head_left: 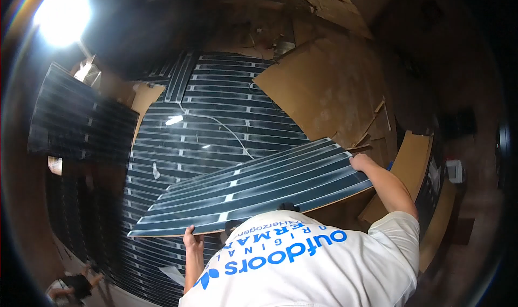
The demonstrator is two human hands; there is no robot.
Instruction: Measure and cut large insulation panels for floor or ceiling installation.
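Observation:
A long dark panel (pixel 253 185) with pale-edged stripes and a thin brown edge lies slantwise between my two hands. My left hand (pixel 193 241) is closed on its near edge, towards the left, with the thumb on top. At the upper right end, my right hand (pixel 361 162) grips the panel's short side, fingers partly hidden beneath it. Below and beyond the panel spreads a surface of similar dark striped panels (pixel 216 129). My white shirt with blue print (pixel 291 264) hides part of the panel's near edge.
Large brown cardboard sheets (pixel 334 80) lie at the far right, with torn strips (pixel 372 126) beside them. A pale cord (pixel 229 131) crosses the dark panels. More striped panels (pixel 81 113) stand at left, near a bright lamp (pixel 62 16). Another person (pixel 70 288) is at lower left.

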